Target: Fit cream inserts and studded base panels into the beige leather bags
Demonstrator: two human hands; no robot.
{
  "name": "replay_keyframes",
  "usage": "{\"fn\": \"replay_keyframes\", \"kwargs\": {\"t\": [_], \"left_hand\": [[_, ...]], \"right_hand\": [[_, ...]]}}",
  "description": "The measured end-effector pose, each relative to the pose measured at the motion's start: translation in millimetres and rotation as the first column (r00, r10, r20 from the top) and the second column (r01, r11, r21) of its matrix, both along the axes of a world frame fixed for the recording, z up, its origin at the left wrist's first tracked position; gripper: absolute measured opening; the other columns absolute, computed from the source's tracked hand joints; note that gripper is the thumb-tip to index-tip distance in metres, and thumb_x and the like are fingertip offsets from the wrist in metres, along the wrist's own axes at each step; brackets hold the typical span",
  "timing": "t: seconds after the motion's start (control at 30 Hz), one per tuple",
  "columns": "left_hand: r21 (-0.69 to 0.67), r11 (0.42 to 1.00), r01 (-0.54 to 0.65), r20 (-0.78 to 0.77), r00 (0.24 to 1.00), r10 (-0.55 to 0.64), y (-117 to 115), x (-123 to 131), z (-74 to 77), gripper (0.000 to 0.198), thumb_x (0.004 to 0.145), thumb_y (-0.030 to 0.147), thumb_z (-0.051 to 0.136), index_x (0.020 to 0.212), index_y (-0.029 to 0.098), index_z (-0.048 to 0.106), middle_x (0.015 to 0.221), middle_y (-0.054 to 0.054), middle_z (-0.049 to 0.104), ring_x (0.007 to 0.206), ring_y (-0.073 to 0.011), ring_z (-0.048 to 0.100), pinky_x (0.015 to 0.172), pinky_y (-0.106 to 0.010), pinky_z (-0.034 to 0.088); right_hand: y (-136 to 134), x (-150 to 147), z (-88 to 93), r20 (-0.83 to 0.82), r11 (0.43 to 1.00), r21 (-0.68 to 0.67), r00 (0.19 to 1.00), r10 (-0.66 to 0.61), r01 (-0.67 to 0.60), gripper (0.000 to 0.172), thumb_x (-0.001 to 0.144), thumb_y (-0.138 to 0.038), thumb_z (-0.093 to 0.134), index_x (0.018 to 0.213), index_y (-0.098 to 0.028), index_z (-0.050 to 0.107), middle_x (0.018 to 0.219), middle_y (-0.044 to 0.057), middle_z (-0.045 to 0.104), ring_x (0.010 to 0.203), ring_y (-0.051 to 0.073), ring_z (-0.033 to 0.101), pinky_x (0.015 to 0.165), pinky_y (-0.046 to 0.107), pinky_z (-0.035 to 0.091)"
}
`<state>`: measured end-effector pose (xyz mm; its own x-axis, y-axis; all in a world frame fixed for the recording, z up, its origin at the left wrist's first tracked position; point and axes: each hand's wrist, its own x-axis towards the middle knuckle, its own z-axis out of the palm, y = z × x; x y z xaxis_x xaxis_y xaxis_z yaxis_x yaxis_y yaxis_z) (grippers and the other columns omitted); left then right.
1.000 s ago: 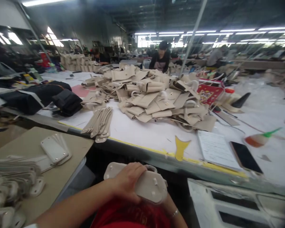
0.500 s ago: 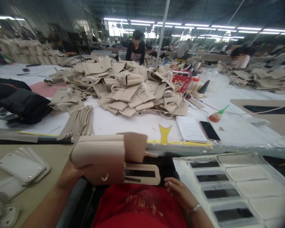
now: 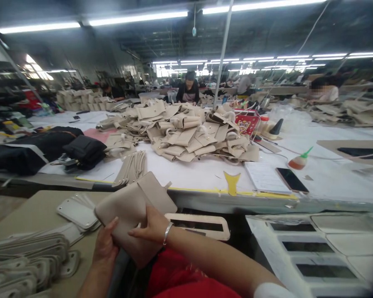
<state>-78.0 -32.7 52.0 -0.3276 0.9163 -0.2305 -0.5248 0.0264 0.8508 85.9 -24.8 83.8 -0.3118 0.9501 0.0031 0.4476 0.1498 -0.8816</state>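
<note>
A beige leather bag piece [image 3: 124, 207] with a folded, rounded top is tilted in front of me, a flatter flap reaching out behind it. My left hand [image 3: 107, 242] grips its lower left edge, thumb on the front. Across the front lies my right hand [image 3: 152, 227], wearing a silver bracelet, with its thumb stretched over the leather; some of its fingers are hidden. Just beyond the right wrist is a beige frame-shaped piece [image 3: 225, 227] with a dark rectangular opening.
Several pale strips with snaps [image 3: 77, 213] lie on the left board. A pile of beige bag parts [image 3: 186, 132] covers the middle of the white table [image 3: 186, 171]. Nearby are a yellow template [image 3: 231, 182], a phone [image 3: 292, 180] and a glue bottle [image 3: 298, 162]. A co-worker [image 3: 189, 89] is behind the pile.
My right hand has come across from the right onto the bag piece. The piece has turned and tilted, and my left hand's hold has shifted. The view has swung left and upward.
</note>
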Motion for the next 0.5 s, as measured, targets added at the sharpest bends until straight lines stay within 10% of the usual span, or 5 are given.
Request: {"fn": "replay_keyframes", "kwargs": {"t": [0.23, 0.37, 0.5], "left_hand": [[-0.002, 0.999, -0.042, -0.231, 0.972, 0.04, -1.3, -38.3, 59.1, 0.048, 0.058, 0.031, 0.072, 0.101, 0.013, 0.06, 0.081, -0.004, 0.068, 0.061, -0.0182, 0.063, 0.057, -0.03, 0.054], [-0.036, 0.999, 0.003, -0.498, 0.867, -0.02, -7.0, 10.9, 81.5, 0.063, 0.051, 0.03, 0.08, 0.107, 0.016, 0.054, 0.09, -0.006, 0.067, 0.073, -0.0197, 0.064, 0.062, -0.028, 0.052], [-0.067, 0.972, 0.227, -0.385, 0.892, -0.235, -25.8, 73.3, 70.0, 0.057, 0.058, 0.035, 0.075, 0.107, 0.015, 0.055, 0.093, -0.009, 0.067, 0.082, -0.0221, 0.063, 0.071, -0.03, 0.05]], "right_hand": [[-11.8, -26.3, 27.2, -0.075, 0.998, 0.051, 0.996, -0.037, 0.041, 0.057, 0.083, -0.052, 0.041, 0.126, -0.013, 0.042, 0.12, 0.015, 0.053, 0.109, 0.027, 0.051, 0.091, 0.041, 0.041], [-31.1, -10.6, 39.0, -0.042, 0.926, 0.339, 0.986, -0.16, 0.164, 0.07, 0.083, -0.042, 0.045, 0.138, -0.004, 0.022, 0.143, 0.02, 0.024, 0.134, 0.027, 0.019, 0.109, 0.044, 0.02], [-51.6, 10.0, 35.2, -0.161, 0.946, 0.298, 0.984, -0.082, 0.128, 0.064, 0.086, -0.037, 0.043, 0.14, -0.012, 0.02, 0.142, 0.013, 0.028, 0.133, 0.021, 0.023, 0.11, 0.039, 0.021]]}}
